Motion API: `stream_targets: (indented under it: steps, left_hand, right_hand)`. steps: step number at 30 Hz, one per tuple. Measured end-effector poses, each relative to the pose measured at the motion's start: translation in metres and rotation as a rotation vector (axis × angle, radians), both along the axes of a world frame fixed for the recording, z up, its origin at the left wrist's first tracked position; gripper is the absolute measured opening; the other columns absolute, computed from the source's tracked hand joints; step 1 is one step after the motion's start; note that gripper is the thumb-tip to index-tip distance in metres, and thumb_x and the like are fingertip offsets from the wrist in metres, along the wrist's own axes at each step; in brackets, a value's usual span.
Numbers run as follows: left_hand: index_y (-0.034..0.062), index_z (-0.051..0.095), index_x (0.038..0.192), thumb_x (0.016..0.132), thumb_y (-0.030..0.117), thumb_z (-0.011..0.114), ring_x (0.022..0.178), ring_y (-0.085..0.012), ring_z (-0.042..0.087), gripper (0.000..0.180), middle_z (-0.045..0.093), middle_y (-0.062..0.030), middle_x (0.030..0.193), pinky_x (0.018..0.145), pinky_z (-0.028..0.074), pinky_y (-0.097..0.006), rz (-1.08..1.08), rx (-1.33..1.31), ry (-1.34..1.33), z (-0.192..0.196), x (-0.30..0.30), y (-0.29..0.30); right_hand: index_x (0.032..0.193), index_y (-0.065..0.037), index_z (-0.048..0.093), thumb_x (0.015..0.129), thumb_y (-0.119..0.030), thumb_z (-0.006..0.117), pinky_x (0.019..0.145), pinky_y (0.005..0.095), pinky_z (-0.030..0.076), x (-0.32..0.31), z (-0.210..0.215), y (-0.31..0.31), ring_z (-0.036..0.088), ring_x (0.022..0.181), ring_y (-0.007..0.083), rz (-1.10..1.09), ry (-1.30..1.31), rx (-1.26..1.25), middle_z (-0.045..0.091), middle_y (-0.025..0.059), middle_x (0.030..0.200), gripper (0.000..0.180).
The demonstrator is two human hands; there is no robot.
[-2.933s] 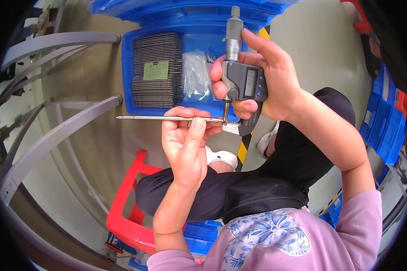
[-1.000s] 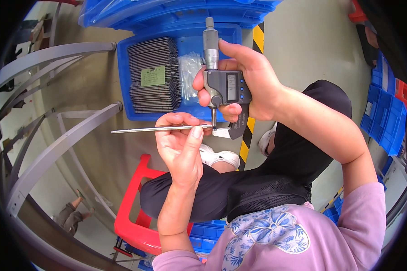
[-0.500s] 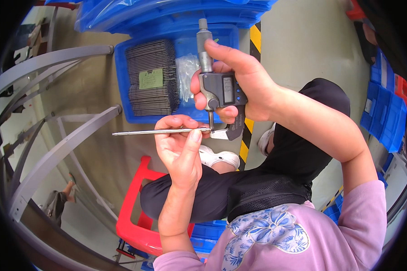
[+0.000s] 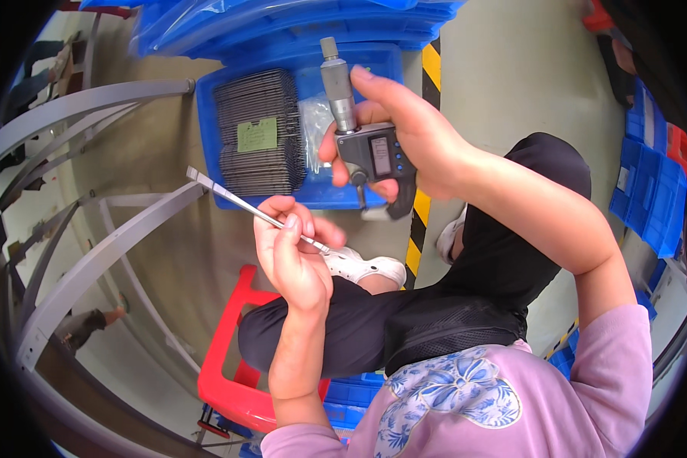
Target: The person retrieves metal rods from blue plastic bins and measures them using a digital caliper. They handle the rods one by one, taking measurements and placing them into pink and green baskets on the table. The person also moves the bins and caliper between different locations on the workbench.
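Head view: the left hand (image 4: 294, 259) pinches a slim metal rod (image 4: 233, 198) between thumb and fingers, while the right hand (image 4: 427, 145) curls around a digital micrometer (image 4: 349, 149). The rod's long axis slants from upper left to lower right; most of it juts up-left of the pinch, a short end emerging past the fingers. That end, nearer the left hand, lies below and left of the micrometer's anvil (image 4: 375, 215), apart from it; blur hides whether spindle (image 4: 361, 198) and anvil meet. Beyond, a blue crate (image 4: 205, 130) holds stacked dark rods (image 4: 259, 169).
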State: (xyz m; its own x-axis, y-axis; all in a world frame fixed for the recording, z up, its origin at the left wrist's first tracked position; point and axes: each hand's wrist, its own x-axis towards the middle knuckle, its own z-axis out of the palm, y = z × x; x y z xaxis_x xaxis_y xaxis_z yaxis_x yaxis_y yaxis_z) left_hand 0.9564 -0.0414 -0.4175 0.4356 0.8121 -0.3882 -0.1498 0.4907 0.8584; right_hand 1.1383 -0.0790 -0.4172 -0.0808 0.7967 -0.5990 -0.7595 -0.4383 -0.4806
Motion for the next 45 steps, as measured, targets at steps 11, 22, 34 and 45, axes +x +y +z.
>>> stream_targets:
  steps: [11,22,34,45]
  left_hand:
    - [-0.0096,0.057,0.100,0.066,0.008,0.047,0.039,0.0000,0.026,0.039,0.038,0.0052,0.050,0.036,0.019,-0.016,-0.578,0.114,0.321,0.024,-0.020,0.025]
    - [0.0003,0.043,0.115,0.079,0.004,0.057,0.071,-0.0100,0.049,0.038,0.052,-0.0075,0.088,0.059,0.041,-0.023,-0.146,0.111,-0.093,0.002,0.003,0.017]
    - [0.0025,0.048,0.096,0.088,0.009,0.048,0.085,-0.0193,0.055,0.011,0.052,-0.0099,0.093,0.074,0.047,-0.031,-0.265,-0.051,-0.155,0.000,0.000,0.007]
    - [-0.0004,0.046,0.095,0.087,0.009,0.050,0.081,-0.0164,0.057,0.013,0.054,-0.0114,0.091,0.069,0.052,-0.031,-0.293,-0.048,-0.159,-0.001,0.003,0.002]
  right_hand:
    - [0.086,-0.003,0.058,0.067,-0.012,0.068,0.044,0.0200,0.037,0.006,-0.004,0.007,0.045,0.045,0.0066,-0.064,-0.548,0.059,0.058,0.0039,0.070,0.023]
    - [0.089,-0.003,0.054,0.067,-0.011,0.070,0.047,0.0216,0.040,-0.015,-0.005,0.001,0.051,0.053,0.0092,0.040,-0.147,0.120,0.057,0.0046,0.071,0.028]
    - [0.086,0.000,0.055,0.084,-0.054,0.026,0.037,0.0237,0.032,0.007,0.013,0.003,0.041,0.037,0.0122,-0.051,0.139,-0.043,0.059,0.0110,0.070,0.061]
    - [0.086,0.000,0.054,0.085,-0.052,0.026,0.035,0.0228,0.030,0.004,0.011,-0.001,0.041,0.038,0.0121,-0.062,0.196,-0.015,0.059,0.0109,0.070,0.058]
